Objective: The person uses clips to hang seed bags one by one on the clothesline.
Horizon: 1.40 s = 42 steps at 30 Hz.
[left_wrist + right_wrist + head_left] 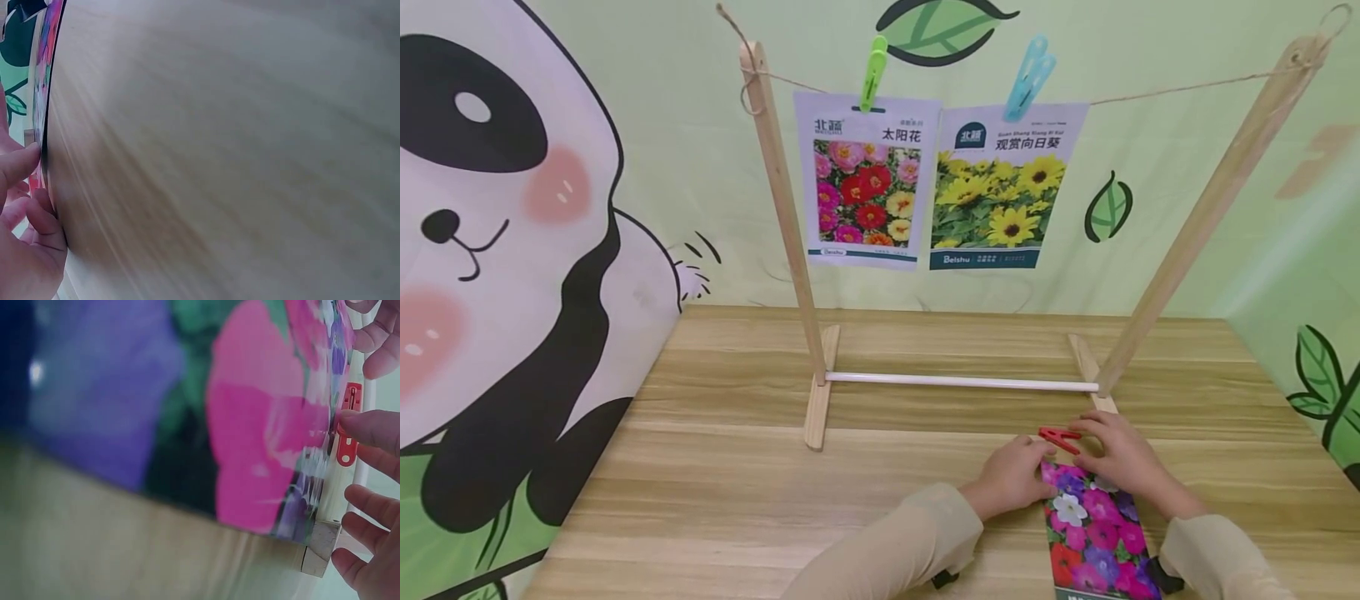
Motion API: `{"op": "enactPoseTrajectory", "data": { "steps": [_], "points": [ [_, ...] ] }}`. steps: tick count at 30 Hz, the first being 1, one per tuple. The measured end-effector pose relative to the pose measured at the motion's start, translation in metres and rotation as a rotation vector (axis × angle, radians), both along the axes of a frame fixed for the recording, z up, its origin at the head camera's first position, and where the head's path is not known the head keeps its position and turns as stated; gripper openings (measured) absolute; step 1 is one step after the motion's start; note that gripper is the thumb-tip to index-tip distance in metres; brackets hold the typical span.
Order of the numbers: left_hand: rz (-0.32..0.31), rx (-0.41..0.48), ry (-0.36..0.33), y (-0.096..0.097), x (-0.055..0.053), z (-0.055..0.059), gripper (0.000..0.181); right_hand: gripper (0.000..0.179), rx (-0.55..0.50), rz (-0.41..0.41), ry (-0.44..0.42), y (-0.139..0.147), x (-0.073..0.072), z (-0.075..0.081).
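Note:
A seed packet (pixel 1099 527) printed with pink, purple, red and white flowers lies over the front right of the table. My left hand (pixel 1011 475) pinches its upper left edge; the left wrist view shows the packet (pixel 45 62) edge-on beside the fingers. Just past the packet's top edge, my right hand (pixel 1126 458) holds a red clothespin (pixel 1058 439) between thumb and index finger. In the right wrist view, a fingertip overlaps the clothespin (pixel 347 447), while the other fingers of that hand spread apart.
A wooden stand (pixel 1213 212) with a white crossbar (pixel 962 381) stands behind my hands. From its string (pixel 1180 87) hang two flower packets, one under a green clothespin (pixel 872 75), the other under blue clothespins (pixel 1028 79). A panda backdrop (pixel 647 250) borders the table (pixel 715 500).

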<state>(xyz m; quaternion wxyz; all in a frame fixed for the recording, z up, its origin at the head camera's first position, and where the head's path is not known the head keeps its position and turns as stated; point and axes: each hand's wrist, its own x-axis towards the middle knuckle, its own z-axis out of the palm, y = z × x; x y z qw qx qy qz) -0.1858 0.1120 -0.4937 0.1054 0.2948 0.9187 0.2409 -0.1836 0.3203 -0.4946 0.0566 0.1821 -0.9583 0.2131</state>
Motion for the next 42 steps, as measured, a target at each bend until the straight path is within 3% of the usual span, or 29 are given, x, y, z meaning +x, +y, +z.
{"op": "enactPoseTrajectory", "data": {
  "steps": [21,36,42],
  "points": [
    [-0.002,0.033,0.000,0.0003,0.0001,0.0000,0.051,0.028,0.030,-0.033,0.006,0.0006,-0.0017,-0.0026],
    [-0.005,0.183,-0.045,-0.0030,0.0018,-0.0004,0.048,0.028,-0.022,-0.054,0.003,-0.0007,-0.0017,0.0019],
    [-0.002,0.262,-0.065,-0.0054,0.0014,-0.0023,0.048,0.028,-0.059,-0.050,0.064,-0.0014,-0.0011,0.0025]
  ]
}}
